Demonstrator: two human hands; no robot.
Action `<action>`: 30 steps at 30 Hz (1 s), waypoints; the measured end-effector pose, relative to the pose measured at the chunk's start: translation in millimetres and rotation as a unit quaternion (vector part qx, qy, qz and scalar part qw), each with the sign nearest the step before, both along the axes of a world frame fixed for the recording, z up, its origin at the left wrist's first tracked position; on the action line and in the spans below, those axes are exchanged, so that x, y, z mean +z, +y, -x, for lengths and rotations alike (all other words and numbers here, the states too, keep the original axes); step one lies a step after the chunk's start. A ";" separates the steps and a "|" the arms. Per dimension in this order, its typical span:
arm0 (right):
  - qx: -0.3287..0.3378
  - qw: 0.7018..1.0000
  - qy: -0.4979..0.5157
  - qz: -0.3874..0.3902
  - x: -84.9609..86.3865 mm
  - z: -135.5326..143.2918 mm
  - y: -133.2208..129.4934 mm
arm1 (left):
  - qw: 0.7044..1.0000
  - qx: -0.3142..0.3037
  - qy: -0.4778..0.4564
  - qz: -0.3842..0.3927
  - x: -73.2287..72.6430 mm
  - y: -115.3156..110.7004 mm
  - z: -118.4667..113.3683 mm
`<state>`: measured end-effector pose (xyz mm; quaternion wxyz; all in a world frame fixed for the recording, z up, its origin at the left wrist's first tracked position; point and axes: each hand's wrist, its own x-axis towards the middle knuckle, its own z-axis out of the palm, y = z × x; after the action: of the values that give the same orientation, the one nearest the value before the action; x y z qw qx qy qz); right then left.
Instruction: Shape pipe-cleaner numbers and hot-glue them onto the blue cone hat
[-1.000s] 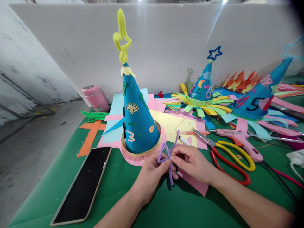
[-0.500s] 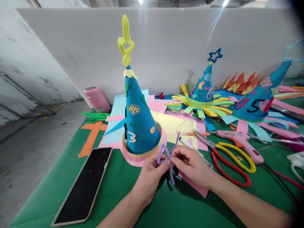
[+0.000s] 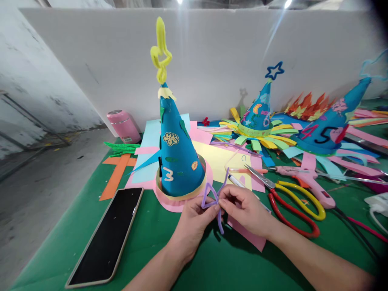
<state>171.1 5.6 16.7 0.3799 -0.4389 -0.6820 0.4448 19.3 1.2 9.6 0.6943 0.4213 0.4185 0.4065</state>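
A purple pipe cleaner [image 3: 207, 194], bent into a small triangle with two loose ends, is pinched between both hands. My left hand [image 3: 194, 226] is closed on it at the lower corner of the triangle. My right hand [image 3: 242, 208] grips the same crossing point from the other side, thumb and finger together. Just behind my hands stands a tall blue paper cone hat [image 3: 178, 161] with a pink and yellow brim, stickers and a yellow pipe cleaner shape [image 3: 161, 44] on its tip. Partly under my right hand lie a white marker [image 3: 238, 182] and a pink paper piece [image 3: 248, 234].
Scissors [image 3: 291, 198] with red and yellow handles and a pink glue gun [image 3: 312, 184] lie to the right. A phone [image 3: 106, 238] rests at the left, near a pink bottle [image 3: 123, 126]. Further back are two decorated blue hats [image 3: 259, 109]. A white board [image 3: 212, 56] stands behind.
Hardly anything differs. Both hands keep their pinch on the purple pipe cleaner, which has shifted very slightly; the view has also moved a little.
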 end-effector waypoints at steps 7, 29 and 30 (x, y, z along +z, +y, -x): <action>0.037 0.997 0.062 0.018 -1.7 3.2 -1.8 | 0.996 -0.028 -0.078 0.040 0.8 1.6 0.6; -0.339 0.825 -0.447 0.070 -25.0 -199.7 -38.5 | 0.988 -0.054 -0.124 0.079 -1.8 3.3 6.8; -0.339 0.826 -0.443 0.082 -24.6 -200.1 -35.1 | 0.988 -0.053 -0.125 0.078 -1.9 3.4 6.9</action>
<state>371.2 -29.5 -7.9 0.1263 -0.8221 -0.5462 0.0995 12.4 4.5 7.7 0.7923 0.3334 0.3360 0.3849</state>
